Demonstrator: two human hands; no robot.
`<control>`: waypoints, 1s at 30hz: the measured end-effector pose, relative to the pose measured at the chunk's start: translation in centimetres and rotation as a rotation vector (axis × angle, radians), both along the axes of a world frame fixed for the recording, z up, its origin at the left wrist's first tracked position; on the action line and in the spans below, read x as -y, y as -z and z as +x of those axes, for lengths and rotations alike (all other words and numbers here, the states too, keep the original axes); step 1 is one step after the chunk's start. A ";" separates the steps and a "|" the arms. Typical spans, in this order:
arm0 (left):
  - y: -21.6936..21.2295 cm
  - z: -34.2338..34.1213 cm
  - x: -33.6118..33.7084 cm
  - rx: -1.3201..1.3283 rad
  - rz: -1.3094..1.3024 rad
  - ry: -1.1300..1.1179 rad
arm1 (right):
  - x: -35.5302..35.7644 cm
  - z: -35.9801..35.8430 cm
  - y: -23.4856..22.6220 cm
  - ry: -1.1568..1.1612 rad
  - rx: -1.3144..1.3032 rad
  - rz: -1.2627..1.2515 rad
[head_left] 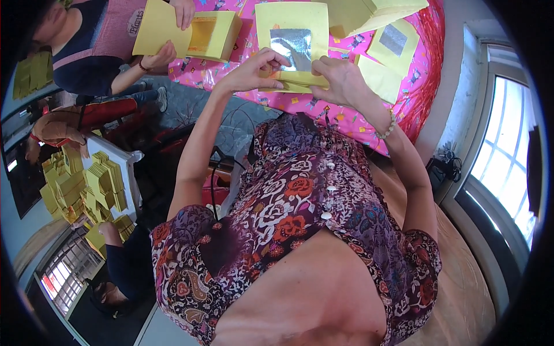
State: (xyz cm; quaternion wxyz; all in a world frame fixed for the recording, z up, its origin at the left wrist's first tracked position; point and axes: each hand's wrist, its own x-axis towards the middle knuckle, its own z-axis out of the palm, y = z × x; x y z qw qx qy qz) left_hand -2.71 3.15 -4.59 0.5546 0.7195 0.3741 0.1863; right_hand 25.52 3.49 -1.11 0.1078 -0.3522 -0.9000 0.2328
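Yellow paper [319, 43] bearing a silver patch [294, 46] was positioned over the pink tablecloth [199, 72], its folded near edge held between thumb and fingers of the left hand [254, 72] and right hand [340, 81], both loosely curled.

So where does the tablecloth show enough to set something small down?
Pink tablecloth shows between the open yellow box at left and the held yellow card, and between the right hand and the near edge. It is crowded farther right, where yellow pieces lie close together.
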 end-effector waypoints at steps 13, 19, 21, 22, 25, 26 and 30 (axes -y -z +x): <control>1.3 -0.4 -0.4 0.026 -0.072 -0.022 | 0.5 -1.7 0.8 -0.015 0.135 0.073; 1.3 -1.0 -0.1 -0.031 -0.068 0.032 | 1.8 -3.1 0.3 0.034 0.225 0.151; 1.3 -1.1 0.0 -0.031 -0.083 0.026 | 1.8 -3.3 0.4 0.034 0.245 0.140; 1.3 -1.1 0.0 -0.031 -0.098 0.020 | 1.6 -3.2 0.4 0.033 0.246 0.140; 1.2 -1.2 0.0 -0.039 -0.108 0.022 | 1.0 -2.7 0.6 0.010 0.181 0.069; 1.2 -1.1 0.0 -0.039 -0.108 0.020 | 0.8 -2.6 0.7 0.005 0.174 0.067; 1.1 -1.1 0.0 -0.022 -0.102 0.027 | 0.6 -2.5 0.3 0.002 0.164 0.037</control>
